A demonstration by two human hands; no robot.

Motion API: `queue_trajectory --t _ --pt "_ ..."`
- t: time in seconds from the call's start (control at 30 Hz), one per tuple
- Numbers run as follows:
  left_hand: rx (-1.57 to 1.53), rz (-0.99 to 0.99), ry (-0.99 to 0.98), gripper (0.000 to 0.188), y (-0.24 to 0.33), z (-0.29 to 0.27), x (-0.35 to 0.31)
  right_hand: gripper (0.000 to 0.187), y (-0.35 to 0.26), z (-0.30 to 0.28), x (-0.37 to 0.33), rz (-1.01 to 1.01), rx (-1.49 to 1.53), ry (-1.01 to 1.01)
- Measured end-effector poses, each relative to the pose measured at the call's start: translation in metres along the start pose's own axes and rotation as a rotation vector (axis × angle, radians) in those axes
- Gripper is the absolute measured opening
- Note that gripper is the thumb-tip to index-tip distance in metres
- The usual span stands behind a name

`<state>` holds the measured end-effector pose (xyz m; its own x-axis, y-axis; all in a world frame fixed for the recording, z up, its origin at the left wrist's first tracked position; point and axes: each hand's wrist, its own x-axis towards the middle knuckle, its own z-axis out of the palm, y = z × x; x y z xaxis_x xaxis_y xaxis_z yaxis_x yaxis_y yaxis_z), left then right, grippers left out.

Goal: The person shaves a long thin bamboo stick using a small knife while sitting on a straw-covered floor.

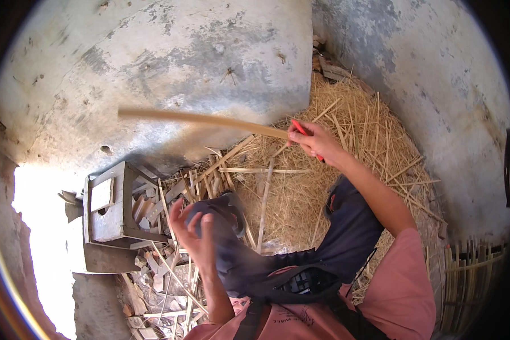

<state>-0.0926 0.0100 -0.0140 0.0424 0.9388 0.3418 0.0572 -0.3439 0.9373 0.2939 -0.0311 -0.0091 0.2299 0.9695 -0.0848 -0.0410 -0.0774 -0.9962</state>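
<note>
My right hand is closed around the near end of a long, flat bamboo strip. The strip reaches out to the left in front of the wall, its far end blurred. A slim red object also sits in that hand, crossing the palm. One end shows above the fingers and the other below; its kind cannot be made out. My left hand is raised beside my left knee, fingers apart and nothing in it.
Thin shavings and split strips cover the ground ahead and to the right. A grey wooden box lies at the left among broken rubble. Plastered walls rise close by. Upright slats stand at the lower right.
</note>
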Motion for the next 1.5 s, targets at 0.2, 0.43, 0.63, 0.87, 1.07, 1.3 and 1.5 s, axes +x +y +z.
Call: queue_trajectory --t 0.2,0.43,0.63,0.87,1.07,1.3,1.5 --pt "0.132 0.051 -0.399 0.075 -0.015 0.062 0.000 0.021 0.026 0.063 -0.010 0.124 0.187 -0.105" --pt "0.142 0.026 -0.436 0.031 -0.028 0.106 0.018 0.029 0.063 0.092 -0.017 -0.003 -0.097 -0.095" --pt "0.082 0.075 -0.345 0.030 -0.033 0.120 0.036 0.037 0.062 0.085 -0.020 -0.147 -0.223 0.108" --pt "0.180 0.102 -0.604 0.028 -0.051 0.123 0.029 0.050 -0.009 0.044 -0.016 -0.256 0.015 0.313" --pt "0.215 0.158 -0.898 0.024 -0.074 0.124 0.025 0.037 -0.023 0.024 -0.021 -0.280 0.143 0.286" --pt "0.164 0.055 -1.037 0.030 -0.081 0.121 0.032 0.025 -0.022 0.029 -0.024 -0.210 0.152 0.331" --pt "-0.094 0.063 -1.089 0.041 -0.046 0.146 0.040 0.027 -0.012 0.033 -0.027 -0.112 0.211 0.275"
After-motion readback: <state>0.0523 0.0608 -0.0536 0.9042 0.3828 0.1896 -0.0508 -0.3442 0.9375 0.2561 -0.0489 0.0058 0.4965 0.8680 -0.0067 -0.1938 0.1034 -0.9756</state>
